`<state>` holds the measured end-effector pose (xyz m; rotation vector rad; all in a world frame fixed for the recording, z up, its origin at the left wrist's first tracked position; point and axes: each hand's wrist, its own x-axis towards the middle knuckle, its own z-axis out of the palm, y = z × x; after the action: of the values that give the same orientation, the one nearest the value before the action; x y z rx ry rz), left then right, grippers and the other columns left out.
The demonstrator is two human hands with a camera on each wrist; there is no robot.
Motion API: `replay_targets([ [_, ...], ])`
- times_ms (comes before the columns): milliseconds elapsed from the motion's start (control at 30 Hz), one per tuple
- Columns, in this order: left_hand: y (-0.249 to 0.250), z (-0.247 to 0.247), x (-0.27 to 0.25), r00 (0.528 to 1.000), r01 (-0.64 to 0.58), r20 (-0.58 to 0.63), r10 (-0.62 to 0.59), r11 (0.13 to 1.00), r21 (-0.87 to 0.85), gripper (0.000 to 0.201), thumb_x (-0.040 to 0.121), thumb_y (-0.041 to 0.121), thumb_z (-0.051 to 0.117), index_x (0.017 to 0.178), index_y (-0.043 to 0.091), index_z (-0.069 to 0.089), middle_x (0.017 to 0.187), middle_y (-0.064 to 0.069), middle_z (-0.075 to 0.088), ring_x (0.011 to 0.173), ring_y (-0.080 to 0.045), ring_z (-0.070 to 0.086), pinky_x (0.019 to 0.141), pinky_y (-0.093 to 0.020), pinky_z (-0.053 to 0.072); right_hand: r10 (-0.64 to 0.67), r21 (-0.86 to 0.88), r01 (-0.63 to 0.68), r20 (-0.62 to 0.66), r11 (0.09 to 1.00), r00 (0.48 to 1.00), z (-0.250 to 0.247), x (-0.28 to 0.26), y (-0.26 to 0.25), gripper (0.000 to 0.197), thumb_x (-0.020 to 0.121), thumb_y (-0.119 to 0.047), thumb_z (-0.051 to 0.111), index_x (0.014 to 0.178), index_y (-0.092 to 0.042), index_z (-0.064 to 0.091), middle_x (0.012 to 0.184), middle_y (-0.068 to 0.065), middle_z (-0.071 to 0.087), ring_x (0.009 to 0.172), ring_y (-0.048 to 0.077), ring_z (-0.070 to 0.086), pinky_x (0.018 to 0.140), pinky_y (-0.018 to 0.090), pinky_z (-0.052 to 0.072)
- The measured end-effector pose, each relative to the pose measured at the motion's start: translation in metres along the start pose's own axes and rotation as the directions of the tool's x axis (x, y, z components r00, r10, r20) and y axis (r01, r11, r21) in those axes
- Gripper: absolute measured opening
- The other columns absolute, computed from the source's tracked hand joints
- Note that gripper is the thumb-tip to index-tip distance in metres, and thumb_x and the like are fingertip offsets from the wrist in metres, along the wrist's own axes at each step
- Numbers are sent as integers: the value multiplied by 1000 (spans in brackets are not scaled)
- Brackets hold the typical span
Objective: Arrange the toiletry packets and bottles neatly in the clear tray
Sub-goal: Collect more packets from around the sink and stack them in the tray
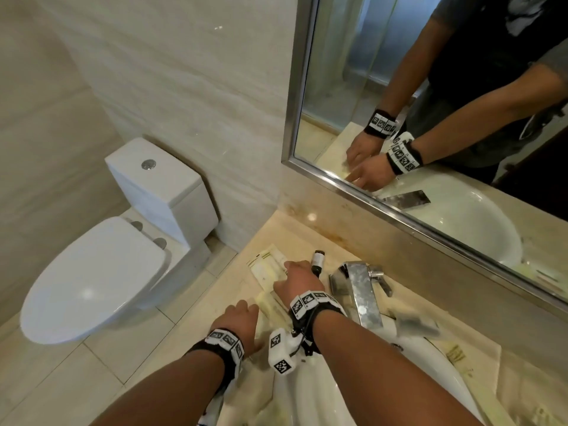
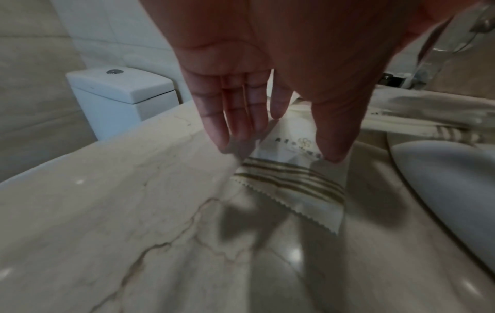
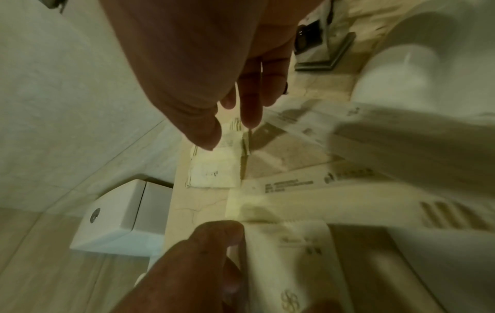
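Several cream toiletry packets with gold stripes lie on the marble counter left of the sink. A small dark bottle lies beside them, near the faucet. My right hand reaches over the far packets with its fingers fairly straight, and its thumb and fingertips hover at a small square packet. My left hand is flat and open, fingers straight, with the thumb tip touching a striped packet nearer me. I cannot make out the clear tray.
A metal faucet stands right of the packets, behind the white sink. More packets lie on the counter right of the sink. A mirror runs along the back wall. The toilet stands past the counter's left edge.
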<state>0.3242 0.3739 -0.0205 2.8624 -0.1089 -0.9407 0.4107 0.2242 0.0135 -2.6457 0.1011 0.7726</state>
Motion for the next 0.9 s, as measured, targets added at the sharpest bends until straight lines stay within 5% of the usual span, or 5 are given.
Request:
replay_targets([
  [433,-5,-7,11,996,-65,61,71,994,-84,44,89,48,52,121,19,43,118,-5,60,106,-28,61,87,-36,49,42,-188,-36,27,982,999,22,59,-24,92,85,-36,71,155,-13,16,152,14,24,111,33,64,78,40,53],
  [667,-18,-4,9,997,-1,77,16,983,-186,39,90,45,52,121,23,46,118,-1,63,106,-23,62,85,-30,47,60,-112,-65,-48,992,997,23,53,-26,47,86,-29,68,126,-16,47,118,7,60,106,28,65,84,39,53],
  [900,-37,-8,-11,995,96,47,-86,948,-303,45,88,27,56,131,31,42,108,-4,66,94,-24,64,74,-26,47,-143,-66,137,-95,988,985,25,20,-25,39,86,-29,58,123,-18,59,122,8,58,116,33,54,91,40,49],
])
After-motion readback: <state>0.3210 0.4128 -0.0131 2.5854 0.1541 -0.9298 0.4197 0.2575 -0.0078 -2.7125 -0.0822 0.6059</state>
